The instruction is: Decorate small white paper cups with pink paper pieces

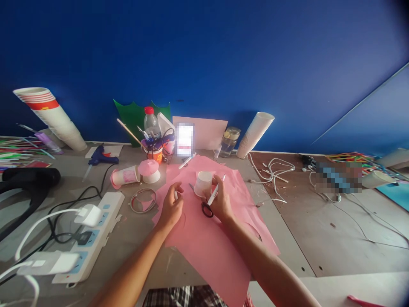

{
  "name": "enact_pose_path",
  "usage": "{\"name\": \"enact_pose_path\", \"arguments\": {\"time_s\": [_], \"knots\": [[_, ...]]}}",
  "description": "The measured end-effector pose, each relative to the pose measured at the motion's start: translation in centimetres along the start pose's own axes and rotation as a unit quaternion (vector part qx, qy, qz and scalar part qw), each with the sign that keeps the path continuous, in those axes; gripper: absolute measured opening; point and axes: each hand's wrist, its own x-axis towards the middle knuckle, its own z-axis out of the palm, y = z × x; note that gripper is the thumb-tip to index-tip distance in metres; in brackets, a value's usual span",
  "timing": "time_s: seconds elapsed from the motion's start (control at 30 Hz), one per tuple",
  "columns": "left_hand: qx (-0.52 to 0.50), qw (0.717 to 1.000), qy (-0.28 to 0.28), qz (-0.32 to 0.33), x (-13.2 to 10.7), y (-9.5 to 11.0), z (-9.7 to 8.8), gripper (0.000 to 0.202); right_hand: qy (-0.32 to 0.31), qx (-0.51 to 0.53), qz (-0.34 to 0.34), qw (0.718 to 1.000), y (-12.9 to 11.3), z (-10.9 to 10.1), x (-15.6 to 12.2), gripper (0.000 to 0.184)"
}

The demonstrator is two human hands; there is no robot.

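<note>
Thin white paper cup just beside right hand: v. light, easily crushed, best taken w/ gentle pinch at rim. Right fingers curled round slim white marker, left hand half-closed on small white stick-like bit, both above limp pink paper sheet, black-handled scissors by right palm.

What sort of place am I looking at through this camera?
Probably a craft workshop bench: there's a blue hot glue gun, stacked paper cups and a spread pink paper sheet.

Pink paper sheet, deep blue wall, plaid cloth
</note>
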Motion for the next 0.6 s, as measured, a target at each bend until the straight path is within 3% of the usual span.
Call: {"name": "enact_pose_path", "arguments": {"time_s": [0.3, 0.6], "knots": [[-0.015, 1.0, -0.025, 0.003, -0.02, -0.23, 0.24, 0.045, -0.026, -0.022, -0.003, 0.999, -0.39, -0.1, 0.48, 0.054], [-0.123, 0.992, -0.018, -0.031, -0.05, 0.27, 0.82, 0.044, -0.028, -0.072, -0.019, 0.997, 0.13, 0.24, 0.57, 0.056]]}}
